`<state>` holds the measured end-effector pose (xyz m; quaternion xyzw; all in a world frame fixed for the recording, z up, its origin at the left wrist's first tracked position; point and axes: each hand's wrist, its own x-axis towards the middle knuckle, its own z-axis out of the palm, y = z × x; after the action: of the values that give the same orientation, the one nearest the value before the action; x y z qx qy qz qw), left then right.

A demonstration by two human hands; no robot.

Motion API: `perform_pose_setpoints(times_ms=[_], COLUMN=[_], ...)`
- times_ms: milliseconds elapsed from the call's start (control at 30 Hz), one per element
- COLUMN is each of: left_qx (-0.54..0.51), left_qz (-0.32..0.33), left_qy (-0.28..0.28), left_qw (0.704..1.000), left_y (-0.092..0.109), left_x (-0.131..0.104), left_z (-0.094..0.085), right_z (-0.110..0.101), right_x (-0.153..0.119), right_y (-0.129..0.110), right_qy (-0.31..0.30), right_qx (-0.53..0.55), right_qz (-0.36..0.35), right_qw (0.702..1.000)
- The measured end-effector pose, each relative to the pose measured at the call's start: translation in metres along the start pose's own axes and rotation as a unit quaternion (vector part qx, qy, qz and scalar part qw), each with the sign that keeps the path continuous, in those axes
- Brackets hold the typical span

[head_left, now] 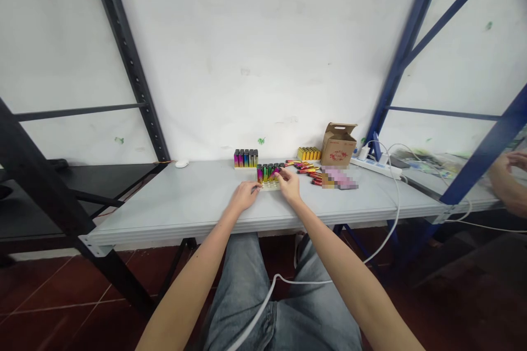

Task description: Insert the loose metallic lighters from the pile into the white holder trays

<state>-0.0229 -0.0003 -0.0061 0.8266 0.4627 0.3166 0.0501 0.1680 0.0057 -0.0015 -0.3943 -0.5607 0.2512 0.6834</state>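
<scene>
A pale rack (269, 186) with holes sits near the front of the table, its back part filled with upright, shiny rainbow-coloured tubes (265, 171) with dark tops. My right hand (290, 185) is at the rack's right side, its thumb and fingers pinched on a purple and yellow tube (276, 175) that leans a little. At the rack's left front corner is my left hand (245, 196), fingers closed around a small dark thing (254, 188) I cannot make out. The rack's front holes show no tubes.
Behind stands another rack of rainbow tubes (246, 158). To the right lie loose red and yellow tubes (307, 168), a group of yellow tubes (308, 153), an open cardboard box (338, 145) and a power strip (376, 166). A white cable (397, 203) hangs over the table edge. Another person's hand (510, 181) is far right.
</scene>
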Motion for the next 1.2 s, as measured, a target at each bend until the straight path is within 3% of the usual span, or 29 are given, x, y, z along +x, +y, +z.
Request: perform_pose_setpoints(times_ms=[133,433,633,800,900,1200], left_qx=[0.005,0.008,0.002,0.008,0.012,0.012], left_qz=[-0.002,0.001,-0.003,0.001,0.000,0.004], left_qy=[-0.004,-0.003,-0.001,0.004,0.007,0.004], left_qw=[1.000,1.000,1.000,1.000,1.000,1.000], left_y=[0.000,-0.002,0.003,0.004,0.004,0.005], left_x=[0.000,0.001,0.001,0.000,0.000,0.000], left_z=[-0.001,0.001,-0.002,-0.002,-0.001,-0.004], right_z=[0.014,0.017,0.020,0.020,0.019,0.020], right_x=[0.001,-0.001,-0.007,-0.009,-0.010,-0.012], right_y=[0.008,-0.002,-0.012,-0.012,-0.011,-0.007], right_qy=[-0.043,-0.103,-0.092,-0.052,-0.054,-0.060], right_qx=[-0.055,-0.267,-0.332,-0.422,-0.465,-0.456], right_qz=[-0.016,-0.073,-0.058,-0.146,-0.159,-0.172], right_qw=[0.997,0.956,0.937,0.893,0.869,0.871])
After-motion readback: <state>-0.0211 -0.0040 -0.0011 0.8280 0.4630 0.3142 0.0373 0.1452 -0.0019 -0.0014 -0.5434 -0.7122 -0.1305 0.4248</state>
